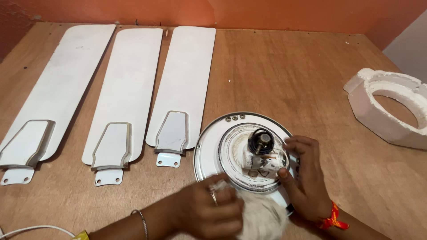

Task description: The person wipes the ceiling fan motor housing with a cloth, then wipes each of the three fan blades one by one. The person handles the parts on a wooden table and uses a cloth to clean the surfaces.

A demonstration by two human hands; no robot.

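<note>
Head view: left hand (213, 213) grips cloth (262, 218); right hand (304, 178) cups fan motor (244, 153).

The near rim of the fan motor (209, 151) is hidden under the left hand (213, 211) and a blurred tuft of white cloth (262, 218), whose lower part runs off the near edge. The right hand (307, 178) covers the motor's right rim, and its forearm is cut by the near edge. On the right, the white foam ring (387, 106) is clipped by the picture's edge. A white cable (31, 230) at the near left corner leaves the frame. The small part in the motor's middle (262, 160) is too small to tell
</note>
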